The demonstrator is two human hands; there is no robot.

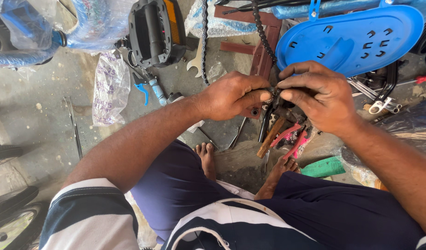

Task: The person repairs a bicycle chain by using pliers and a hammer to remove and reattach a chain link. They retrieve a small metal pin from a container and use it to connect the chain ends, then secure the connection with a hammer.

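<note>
The person sits above a concrete floor, and both hands meet in front of the knees over a scatter of tools. The left hand is closed, its thumb and fingers pinching a small dark metal part that is mostly hidden between the fingertips, so its kind cannot be told. The right hand is closed on the same part from the other side, fingertips touching those of the left. Directly below the hands lie pliers with pink grips and a tool with a wooden handle, both on the floor just in front of the person's bare feet. Beyond the hands a bicycle chain hangs down over a reddish-brown metal frame. A blue plastic chain cover lies near the right hand, toward the upper right. A black pedal with an orange reflector stands at the top, a crumpled clear plastic bag lies to its left, and a wrench rests between pedal and chain.
</note>
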